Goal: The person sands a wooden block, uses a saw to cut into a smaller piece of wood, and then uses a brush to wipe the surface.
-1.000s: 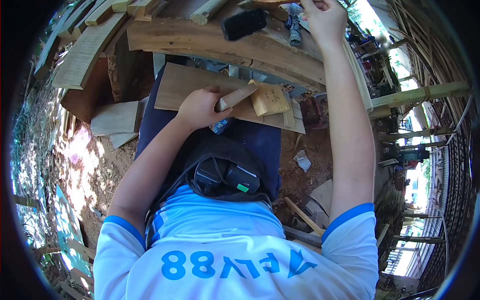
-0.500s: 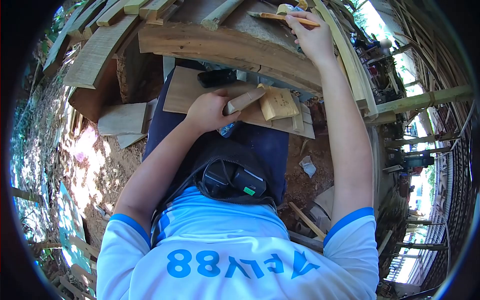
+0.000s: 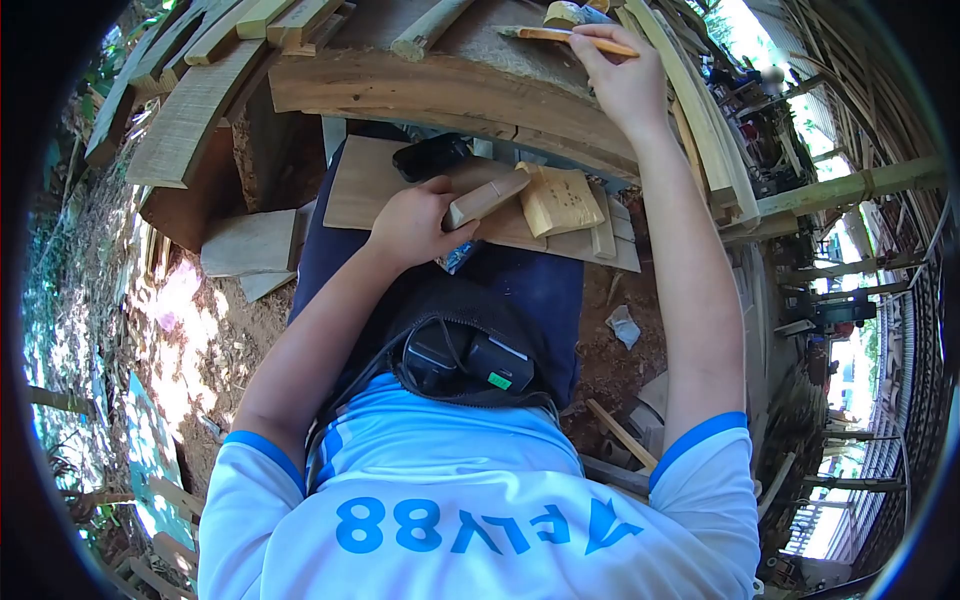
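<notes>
My left hand [image 3: 408, 226] is closed around one end of a small flat wooden bar [image 3: 488, 198] with a pale line across it. The bar is held above my lap, its far end next to a yellowish carved wood block [image 3: 562, 202]. My right hand [image 3: 630, 88] reaches forward over the bench and grips a thin paintbrush [image 3: 560, 34] by its orange handle. Its dark tip points left, over the bench surface. Just behind the brush is a yellowish round object [image 3: 568, 13], partly cut off. Under the block and bar, a wooden board [image 3: 362, 188] lies across my thighs.
A thick wooden bench [image 3: 400, 92] stands in front of me. Wood strips lie at its left [image 3: 190, 130] and long slats [image 3: 690, 110] at its right. On the lap board is a black object [image 3: 430, 156]. A black bag [image 3: 460, 350] sits at my waist.
The view has shifted slightly. Both hands keep their grips on the bar and the paintbrush, with hardly any visible movement.
</notes>
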{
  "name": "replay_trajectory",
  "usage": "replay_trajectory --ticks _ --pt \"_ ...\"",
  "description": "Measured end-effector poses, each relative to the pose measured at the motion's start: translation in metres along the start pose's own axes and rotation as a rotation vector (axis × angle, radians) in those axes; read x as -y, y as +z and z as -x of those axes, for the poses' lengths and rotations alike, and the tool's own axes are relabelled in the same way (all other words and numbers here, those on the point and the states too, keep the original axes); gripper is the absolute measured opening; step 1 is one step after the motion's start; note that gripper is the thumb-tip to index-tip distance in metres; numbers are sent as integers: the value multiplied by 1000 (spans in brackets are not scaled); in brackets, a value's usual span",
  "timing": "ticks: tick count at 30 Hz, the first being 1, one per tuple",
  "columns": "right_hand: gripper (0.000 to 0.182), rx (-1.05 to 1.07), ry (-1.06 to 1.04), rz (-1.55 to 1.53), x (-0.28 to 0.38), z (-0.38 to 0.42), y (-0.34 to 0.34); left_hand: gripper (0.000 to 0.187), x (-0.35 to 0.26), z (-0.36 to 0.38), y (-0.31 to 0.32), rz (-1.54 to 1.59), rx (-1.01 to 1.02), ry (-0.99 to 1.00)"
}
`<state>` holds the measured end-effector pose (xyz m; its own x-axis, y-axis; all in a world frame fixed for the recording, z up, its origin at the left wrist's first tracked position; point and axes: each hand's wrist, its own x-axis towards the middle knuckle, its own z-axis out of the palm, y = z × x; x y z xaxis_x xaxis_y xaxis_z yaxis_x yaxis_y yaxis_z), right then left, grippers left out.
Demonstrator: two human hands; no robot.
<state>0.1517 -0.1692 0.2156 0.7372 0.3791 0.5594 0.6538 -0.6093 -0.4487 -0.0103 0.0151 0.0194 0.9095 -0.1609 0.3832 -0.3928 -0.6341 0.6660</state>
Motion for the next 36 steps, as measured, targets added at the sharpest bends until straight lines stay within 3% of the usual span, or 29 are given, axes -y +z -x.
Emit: replay_trajectory --ticks 3,7,13,14,16,17,19,20,22,23,26,27,29,31,33,35,36 --pt "25 -79 -73 -151 -8 -3 -11 39 1 0 0 27 0 16" --pt "21 -201 -91 -382 44 39 -39 37 0 -2 -1 56 -66 15" --pt "11 -29 53 -606 60 147 -84 37 9 -3 -2 151 -106 84" --pt "11 -36 59 -610 58 162 -83 38 11 -4 -3 204 -70 96" --pt "13 -97 233 -275 60 186 -75 39 13 -2 -6 218 1 69" --pt "11 -68 179 -108 64 190 -70 40 13 -3 -7 232 61 37" --pt "8 102 88 -48 67 197 -65 40 10 -2 -8 260 86 26" --pt "8 85 107 -53 67 200 -64 41 8 -2 -8 293 89 4" --pt "8 294 334 -538 65 207 -60 42 10 -2 -5 265 73 44" --pt "8 276 345 -547 63 208 -58 43 10 -3 -4 247 31 76" --pt "10 -124 92 -121 48 203 -50 42 6 -2 -8 234 83 12" --pt "10 -139 109 -120 49 206 -50 43 5 -3 -8 238 102 -34" --pt "8 64 86 -226 55 209 -51 42 11 -5 -5 244 99 39" --pt "7 151 119 -378 57 214 -47 41 12 -5 -4 258 64 99" --pt "14 109 415 -538 52 218 -43 39 5 -4 -7 240 84 74" --pt "29 -202 413 -556 41 216 -31 36 3 -4 -8 243 109 35" --pt "28 -256 453 -549 38 213 -30 34 3 -4 -8 247 114 0"
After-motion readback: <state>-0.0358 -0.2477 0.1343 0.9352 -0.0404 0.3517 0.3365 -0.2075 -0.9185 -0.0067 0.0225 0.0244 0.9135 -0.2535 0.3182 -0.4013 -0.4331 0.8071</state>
